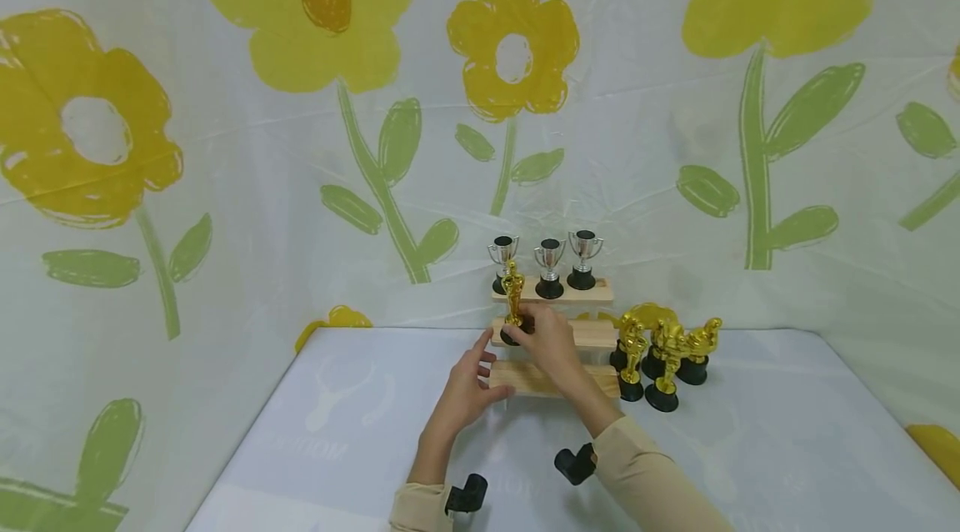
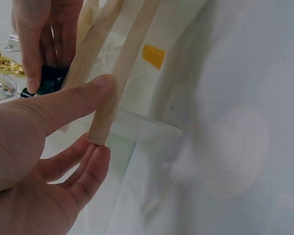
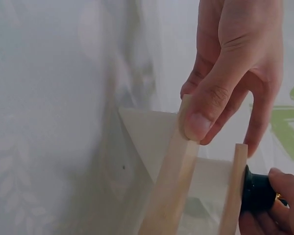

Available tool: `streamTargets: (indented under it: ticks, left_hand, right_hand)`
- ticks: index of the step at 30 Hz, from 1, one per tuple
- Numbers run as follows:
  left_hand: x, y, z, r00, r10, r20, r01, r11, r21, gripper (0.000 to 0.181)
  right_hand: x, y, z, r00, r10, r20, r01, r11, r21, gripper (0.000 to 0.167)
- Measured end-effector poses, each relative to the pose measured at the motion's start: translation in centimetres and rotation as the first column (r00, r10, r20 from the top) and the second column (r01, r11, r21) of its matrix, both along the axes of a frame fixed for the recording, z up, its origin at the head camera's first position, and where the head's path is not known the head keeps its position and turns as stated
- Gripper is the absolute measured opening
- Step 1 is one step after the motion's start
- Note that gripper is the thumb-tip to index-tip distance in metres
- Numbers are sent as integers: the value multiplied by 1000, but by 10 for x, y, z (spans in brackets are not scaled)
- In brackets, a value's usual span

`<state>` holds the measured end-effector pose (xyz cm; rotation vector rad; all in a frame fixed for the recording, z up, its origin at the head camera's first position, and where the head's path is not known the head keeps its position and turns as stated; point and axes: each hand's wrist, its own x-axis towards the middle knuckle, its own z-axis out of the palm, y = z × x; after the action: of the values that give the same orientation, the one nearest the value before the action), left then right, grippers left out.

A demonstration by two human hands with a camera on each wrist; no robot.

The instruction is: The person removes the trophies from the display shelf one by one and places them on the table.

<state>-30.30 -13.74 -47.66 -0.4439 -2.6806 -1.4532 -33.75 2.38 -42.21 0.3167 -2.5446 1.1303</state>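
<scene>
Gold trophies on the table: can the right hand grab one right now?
Probably not: the right hand holds another gold trophy at the middle shelf. Once it lets go, the way to the gold trophies on the right looks free.

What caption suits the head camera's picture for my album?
Right hand holds a gold figurine at the middle shelf, left hand grips the bottom shelf, silver cups above.

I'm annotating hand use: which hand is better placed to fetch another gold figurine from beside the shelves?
Probably the right hand, once it releases its gold figurine: the figurine group is nearer it, while the left hand grips the bottom shelf at its left end.
</scene>
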Motion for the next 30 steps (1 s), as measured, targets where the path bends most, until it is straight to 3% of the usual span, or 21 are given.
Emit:
streamTargets:
  ticks: [8, 18, 30]
  left_hand:
    - [0, 0, -2, 1000, -1, -10, 1, 1000, 0, 95]
    - [-1, 1, -4, 1000, 6, -4, -6, 1000, 0, 95]
    - [-2, -2, 0, 1000, 0, 7, 0, 1000, 2, 96]
  right_hand:
    - [4, 4, -4, 999, 10, -33, -10, 1000, -7, 28]
    - [11, 14, -4, 999, 46, -18, -46, 999, -11, 30]
    - [24, 27, -4, 992, 55, -111, -48, 997, 68, 24]
